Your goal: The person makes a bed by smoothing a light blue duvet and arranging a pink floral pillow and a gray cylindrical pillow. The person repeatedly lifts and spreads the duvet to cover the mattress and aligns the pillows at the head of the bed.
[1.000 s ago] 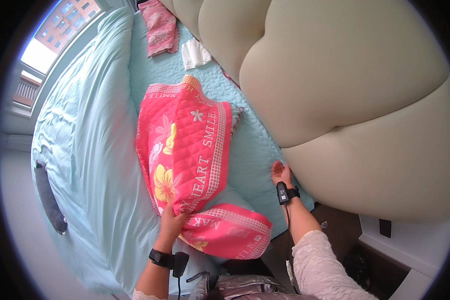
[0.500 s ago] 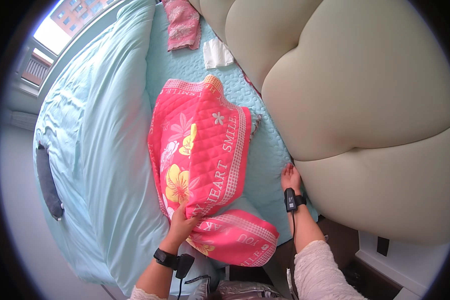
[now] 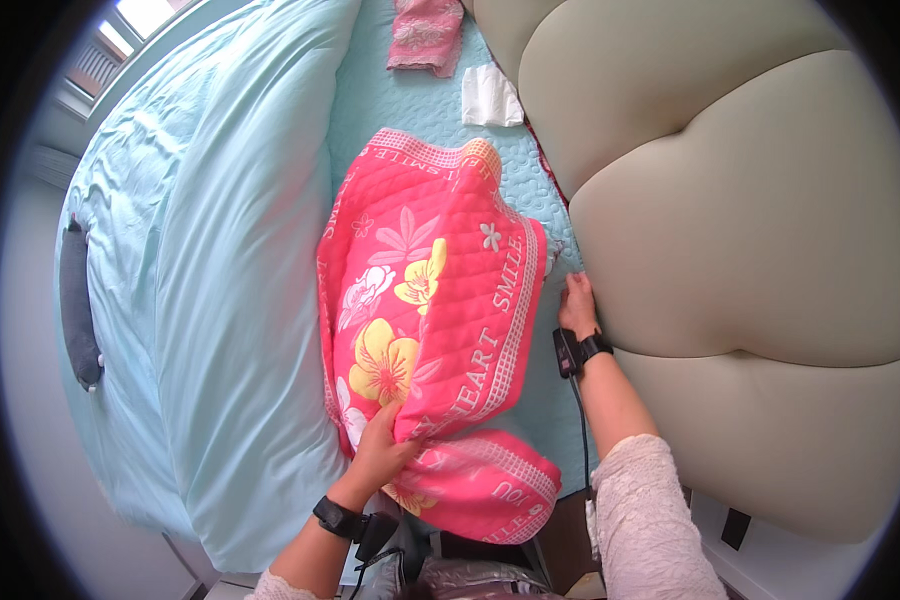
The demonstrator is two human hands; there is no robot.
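Note:
A pink quilted pillow cover (image 3: 470, 330) with yellow and white flowers and white lettering lies across the middle of the bed, bunched near its lower end. My left hand (image 3: 385, 445) grips it there, thumb on top and fingers tucked into the folds. My right hand (image 3: 578, 302) is at the bed's right edge, by the padded headboard (image 3: 730, 240). Its fingers are curled against the light blue quilted mattress pad (image 3: 370, 100), and whatever they hold is hidden. Both wrists wear black straps with small boxes and cables.
A light blue duvet (image 3: 240, 250) fills the left side of the bed, with a long grey plush object (image 3: 78, 305) at its far left. Toward the top lie a folded pink lace-edged cloth (image 3: 425, 38) and a white cloth (image 3: 490, 97). A window (image 3: 95, 65) is at upper left.
My right hand has moved farther up along the headboard side, its fingers now curled. My left hand keeps its grip on the pillow cover. The whole view has shifted somewhat.

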